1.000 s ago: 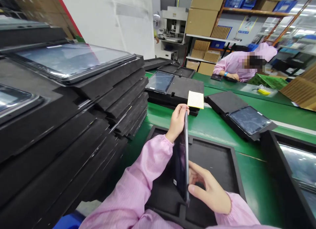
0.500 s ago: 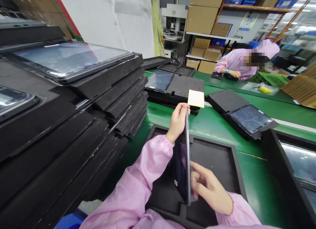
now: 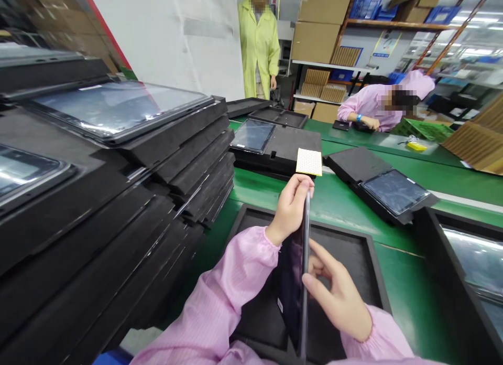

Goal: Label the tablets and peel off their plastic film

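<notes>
A dark tablet stands on edge, almost side-on to me, over a black foam tray. My left hand grips its far upper end, fingers wrapped over the edge. Against the tablet's right side is my right hand: the thumb lies on the slim edge and the other fingers reach behind it, partly hidden. A small white label shows low on the tablet's dark face. Beyond my left hand lies a yellow-edged sheet of small dots.
Tall stacks of black foam trays with tablets rise on the left. More trays holding tablets lie across the green bench. A co-worker in pink sits opposite; a person in yellow-green stands behind.
The tablet and my left hand have shifted slightly right and lower in view. My right thumb has moved onto the tablet's edge. The person in yellow-green shows more fully.
</notes>
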The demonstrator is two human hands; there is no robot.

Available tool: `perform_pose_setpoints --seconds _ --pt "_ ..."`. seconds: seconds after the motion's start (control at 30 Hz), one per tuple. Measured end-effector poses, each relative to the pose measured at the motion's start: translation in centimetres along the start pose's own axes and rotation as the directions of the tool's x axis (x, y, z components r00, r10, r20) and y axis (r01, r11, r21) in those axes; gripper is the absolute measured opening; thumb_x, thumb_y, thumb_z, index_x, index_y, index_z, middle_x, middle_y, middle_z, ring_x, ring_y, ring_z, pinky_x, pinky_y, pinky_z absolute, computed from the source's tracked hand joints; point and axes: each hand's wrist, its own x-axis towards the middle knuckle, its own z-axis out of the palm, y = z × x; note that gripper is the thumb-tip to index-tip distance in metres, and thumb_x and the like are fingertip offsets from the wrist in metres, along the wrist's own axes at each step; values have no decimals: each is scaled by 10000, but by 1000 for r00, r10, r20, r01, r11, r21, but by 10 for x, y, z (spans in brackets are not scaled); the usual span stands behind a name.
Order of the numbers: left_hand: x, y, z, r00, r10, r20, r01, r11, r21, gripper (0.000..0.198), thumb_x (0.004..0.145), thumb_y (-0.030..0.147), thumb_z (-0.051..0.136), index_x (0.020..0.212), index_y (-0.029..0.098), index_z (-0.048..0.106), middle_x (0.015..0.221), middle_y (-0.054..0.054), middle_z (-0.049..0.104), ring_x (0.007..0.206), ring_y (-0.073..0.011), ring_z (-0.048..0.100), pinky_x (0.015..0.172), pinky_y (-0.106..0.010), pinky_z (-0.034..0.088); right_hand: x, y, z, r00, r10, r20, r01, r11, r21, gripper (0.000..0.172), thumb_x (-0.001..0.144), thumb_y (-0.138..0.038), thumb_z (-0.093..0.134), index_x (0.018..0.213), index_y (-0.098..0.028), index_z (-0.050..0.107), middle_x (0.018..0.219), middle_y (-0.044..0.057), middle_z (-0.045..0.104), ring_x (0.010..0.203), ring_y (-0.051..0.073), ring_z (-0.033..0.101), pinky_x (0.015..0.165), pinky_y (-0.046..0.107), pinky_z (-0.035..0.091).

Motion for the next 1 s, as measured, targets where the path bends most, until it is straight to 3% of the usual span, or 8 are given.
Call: perform_pose_setpoints --seconds 0.2,0.43,0.63,0.8,1.0 --pt "-13 5 8 985 -19 170 46 987 -153 357 918 565 540 846 216 510 662 37 464 547 -119 385 525 -267 339 31 -22 -12 991 -78 -112 90 989 113 495 871 -288 597 1333 -152 486 621 -71 498 499 116 496 488 245 457" --pt "-22 9 -2 987 -7 159 43 974 -223 196 803 403 524 868 221 488 694 30 467 598 -142 396 583 -295 344 33 -20 -5 994 -94 -56 102 984 145 383 880 -248 576 1233 -199 433 691 -65 495 542 111 502 503 232 450" --pt "-34 14 -5 979 -32 200 80 969 -232 291 625 338 498 892 227 465 727 26 459 634 -160 391 601 -308 315 25 -24 -3 993 -112 -24 114 990 89 346 876 -252 550 1183 -214 393 709 -56 490 604 132 522 542 244 440" --pt "-39 13 -7 969 -20 246 78 970 -232 323 609 333 503 910 237 440 763 26 443 654 -163 383 622 -319 315 22 -28 1 992 -122 -41 124 991 41 319 877 -267 534 1160 -209 398 694 -59 476 606 140 527 547 248 420" --pt "-41 12 -9 965 49 257 8 976 -216 334 613 353 522 916 236 444 767 27 454 659 -165 391 643 -322 323 23 -31 3 985 -143 -91 143 990 -16 194 918 -301 486 1072 -211 411 631 -75 475 530 117 425 516 237 352"
